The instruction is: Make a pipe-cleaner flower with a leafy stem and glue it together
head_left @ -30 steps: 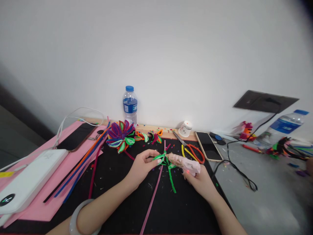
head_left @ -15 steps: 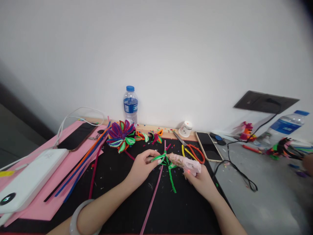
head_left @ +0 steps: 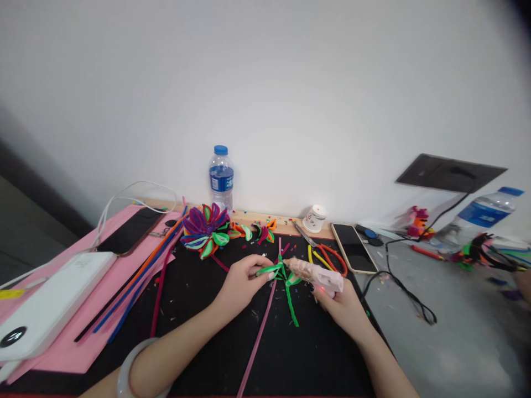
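Note:
Near the middle of the black mat, my left hand (head_left: 248, 277) pinches a green leaf-shaped loop (head_left: 269, 270). This loop meets a green pipe-cleaner stem (head_left: 291, 303), which has another leaf loop on its right. My right hand (head_left: 338, 303) is wrapped round a pale pink glue gun (head_left: 317, 275). The gun's nozzle points left, at or very close to the top of the green piece; whether it touches is unclear. A long pink pipe cleaner (head_left: 262, 331) runs beneath the green piece.
A multicoloured flower (head_left: 205, 229), water bottle (head_left: 221, 179) and paper cup (head_left: 314, 218) stand behind. Orange-handled scissors (head_left: 333, 258), yellow-handled pliers and a phone (head_left: 354, 249) lie right. Pink sheets (head_left: 74, 348) hold a power bank (head_left: 56, 304) at left. A person's hand shows at far right.
The glue gun and my right hand have shifted very slightly right. My left hand stays nearly in place on the green loop. The person's hand at the far right has moved a little.

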